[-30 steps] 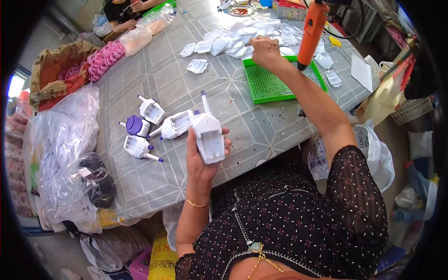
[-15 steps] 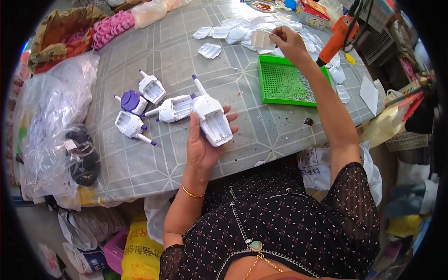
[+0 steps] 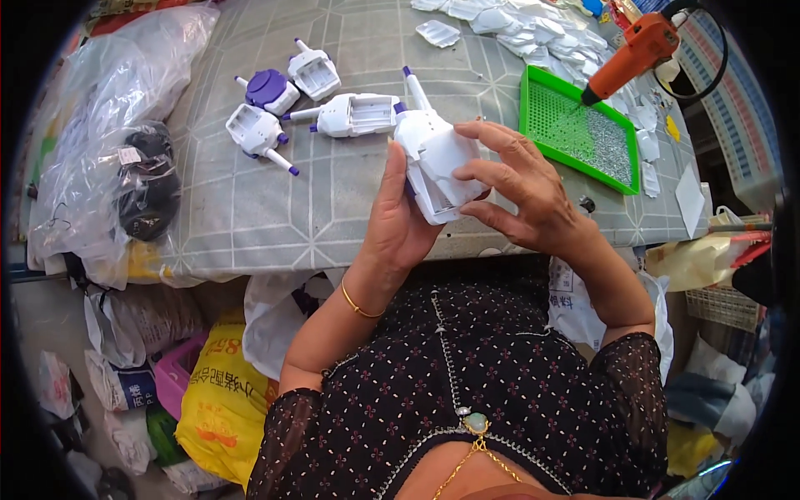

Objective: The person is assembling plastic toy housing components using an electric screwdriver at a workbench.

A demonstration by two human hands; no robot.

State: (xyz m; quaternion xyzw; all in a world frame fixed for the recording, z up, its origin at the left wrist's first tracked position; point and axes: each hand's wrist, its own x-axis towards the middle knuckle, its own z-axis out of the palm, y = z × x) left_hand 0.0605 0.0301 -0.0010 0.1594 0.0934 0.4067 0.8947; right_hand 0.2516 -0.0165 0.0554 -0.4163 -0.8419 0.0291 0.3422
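In my left hand [image 3: 392, 218] lies a white plastic toy housing [image 3: 417, 127] with a purple-tipped stem, its compartment side up. My right hand [image 3: 537, 196] pinches a white cover [image 3: 450, 158] against it with thumb and fingers. The cover lies askew over the compartment, leaving a gap along its near-left edge. Left of my hands, a similar housing [image 3: 360, 115] shows its open compartment. Beyond it are two more white housings [image 3: 254, 129] [image 3: 315, 75] and one turned with its purple round face [image 3: 268, 90] up.
A green perforated tray [image 3: 523, 112] with small metal screws [image 3: 604, 150] stands at right. Above it hangs an orange electric screwdriver [image 3: 637, 58]. White covers [image 3: 542, 37] are heaped at the far side, with one apart [image 3: 437, 33]. Clear plastic bags [image 3: 108, 133] cover the left edge.
My right hand has come back from the pile of covers with a white cover and brought it onto the housing in my left hand. The view has shifted too.
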